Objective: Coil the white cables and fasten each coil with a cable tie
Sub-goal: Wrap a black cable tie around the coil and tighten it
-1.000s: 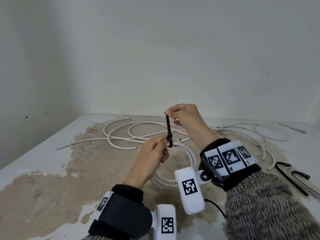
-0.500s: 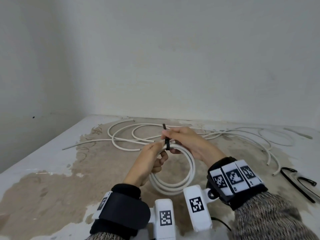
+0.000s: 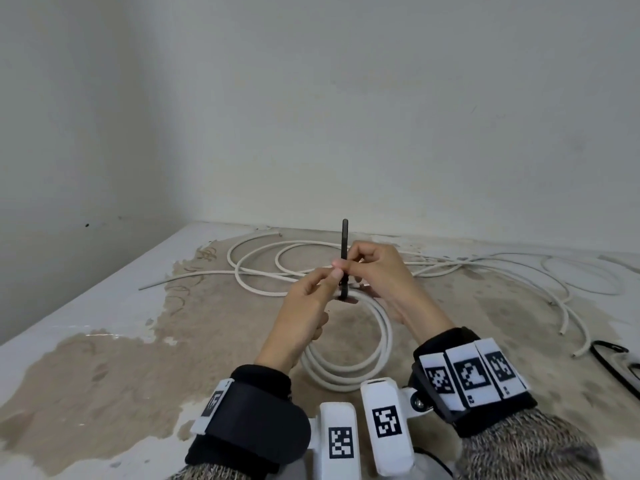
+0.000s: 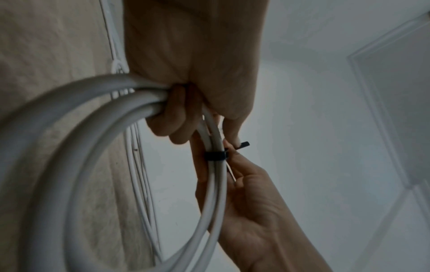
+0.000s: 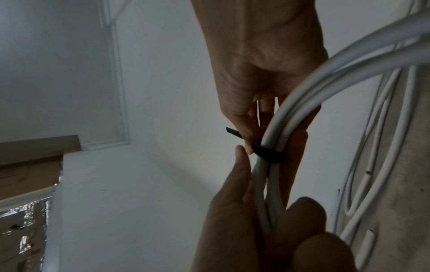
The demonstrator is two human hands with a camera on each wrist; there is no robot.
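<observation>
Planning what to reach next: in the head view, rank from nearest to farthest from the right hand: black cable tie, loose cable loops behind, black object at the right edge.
1. Black cable tie, pinched by the right hand.
2. Loose cable loops, behind and leftward.
3. Black object, far right edge.

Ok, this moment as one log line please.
step: fastening | cable tie: wrapped round coil | left hand: grips coil | right hand: pinches tie tail | loose cables: on table, uncoiled

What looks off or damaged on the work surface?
The table top is worn: a wide brown patch where its white coating has peeled. Loose white cables sprawl uncoiled behind the hands. The cable tie looks fine.
</observation>
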